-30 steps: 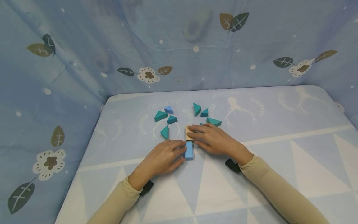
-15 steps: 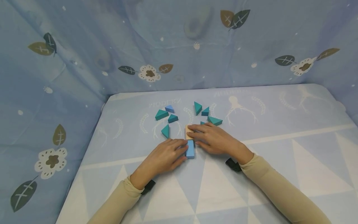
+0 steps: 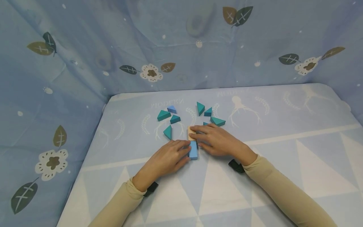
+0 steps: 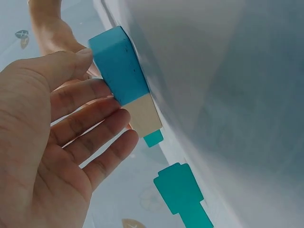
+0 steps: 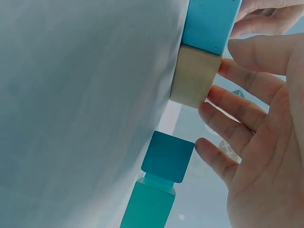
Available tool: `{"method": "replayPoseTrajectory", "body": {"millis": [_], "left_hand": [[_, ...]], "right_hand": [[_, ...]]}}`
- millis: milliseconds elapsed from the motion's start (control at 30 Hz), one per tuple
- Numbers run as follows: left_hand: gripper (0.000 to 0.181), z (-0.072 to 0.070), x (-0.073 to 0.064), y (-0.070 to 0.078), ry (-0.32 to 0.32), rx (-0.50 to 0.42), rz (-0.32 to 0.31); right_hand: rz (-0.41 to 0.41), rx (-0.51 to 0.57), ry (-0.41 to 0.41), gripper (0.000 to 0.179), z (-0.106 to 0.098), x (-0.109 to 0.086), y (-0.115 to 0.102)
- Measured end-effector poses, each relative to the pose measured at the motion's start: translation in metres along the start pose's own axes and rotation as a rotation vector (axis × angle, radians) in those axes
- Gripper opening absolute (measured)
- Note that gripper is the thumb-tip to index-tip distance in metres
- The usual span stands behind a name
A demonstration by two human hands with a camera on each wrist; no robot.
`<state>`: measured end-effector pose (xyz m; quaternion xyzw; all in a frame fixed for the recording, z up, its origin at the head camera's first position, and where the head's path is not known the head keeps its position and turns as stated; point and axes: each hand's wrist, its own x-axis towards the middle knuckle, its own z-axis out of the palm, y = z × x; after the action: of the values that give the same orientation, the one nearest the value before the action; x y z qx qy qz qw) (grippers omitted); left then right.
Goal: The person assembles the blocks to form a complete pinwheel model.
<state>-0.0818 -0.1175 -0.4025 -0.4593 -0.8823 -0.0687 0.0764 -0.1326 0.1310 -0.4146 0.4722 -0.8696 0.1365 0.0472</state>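
A light blue rectangular block [image 3: 193, 150] lies end to end with a plain wooden block [image 3: 191, 133] at the middle of the table. My left hand [image 3: 168, 158] touches the blue block's left side with its thumb and finger tips; in the left wrist view the fingers [image 4: 88, 114] are spread and nearly straight. From the right, my right hand [image 3: 216, 141] has its fingertips at the wooden block, hiding part of it. Those fingers look loosely straight in the right wrist view, where the wooden block [image 5: 194, 76] meets the blue one [image 5: 211, 23].
Several teal and blue triangular blocks lie farther back, on the left around a teal triangle [image 3: 163, 115] and on the right around another teal triangle [image 3: 217, 121]. One is partly covered by the right hand. A patterned cloth [image 3: 181, 47] hangs behind the table [image 3: 278, 176].
The blue block has shifted slightly forward and right with my left hand, and the dark gap between it and the wooden block has closed. My right hand stays nearly still.
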Motion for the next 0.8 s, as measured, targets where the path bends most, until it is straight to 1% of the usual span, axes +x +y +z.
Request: {"method": "replayPoseTrajectory", "body": {"millis": [133,333,567,633,733,800], "left_hand": [[0.035,0.001,0.000,-0.001,0.007,-0.020,-0.003],[0.033,0.003,-0.001,-0.002,0.012,-0.006,0.007],[0.034,0.002,-0.001,-0.002,0.000,-0.001,0.015],[0.034,0.002,0.000,-0.002,-0.004,-0.009,0.017],[0.037,0.001,0.000,-0.003,-0.005,-0.030,0.012],[0.039,0.000,0.000,-0.003,0.001,-0.055,0.010]], "right_hand": [[-0.010,0.002,0.021,0.043,0.000,0.000,-0.001],[-0.008,0.003,0.026,0.043,0.002,0.001,-0.003],[-0.014,0.007,0.049,0.040,0.003,0.000,-0.003],[-0.010,0.015,0.050,0.042,0.002,0.000,-0.003],[0.031,0.026,0.045,0.044,-0.003,-0.001,-0.002],[0.077,0.025,0.040,0.043,-0.009,-0.002,0.000]]}}
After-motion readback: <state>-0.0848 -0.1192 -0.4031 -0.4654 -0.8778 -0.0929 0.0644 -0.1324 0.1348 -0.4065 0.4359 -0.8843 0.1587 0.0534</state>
